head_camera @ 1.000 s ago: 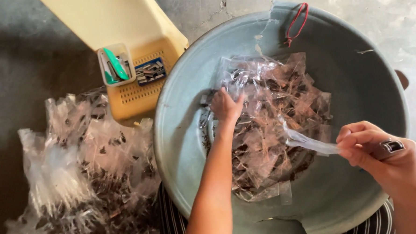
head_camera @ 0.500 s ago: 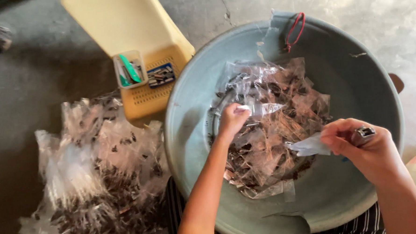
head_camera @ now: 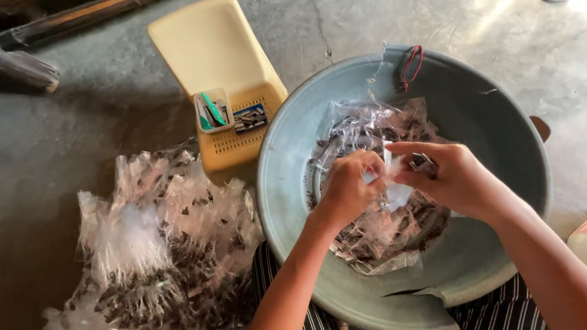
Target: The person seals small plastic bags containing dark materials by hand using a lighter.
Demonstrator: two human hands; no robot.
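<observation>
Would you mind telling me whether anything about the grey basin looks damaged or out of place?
Yes: the grey basin has a torn rim at its near edge, where a piece flaps outward. A red rubber band hangs over its far rim.

I have one view only, from the camera on my head, so no second view shares any of the scene. It looks steeply down, almost straight at the floor (head_camera: 74,128), facing forward and away from my body. My two forearms enter from the bottom edge and meet near the middle of the frame, close under the lens. The basin (head_camera: 287,178) fills the right half of the frame, near the camera. The stool (head_camera: 216,49) lies farther out, toward the top. The bag pile (head_camera: 152,257) sits at the lower left, beside my lap.
</observation>
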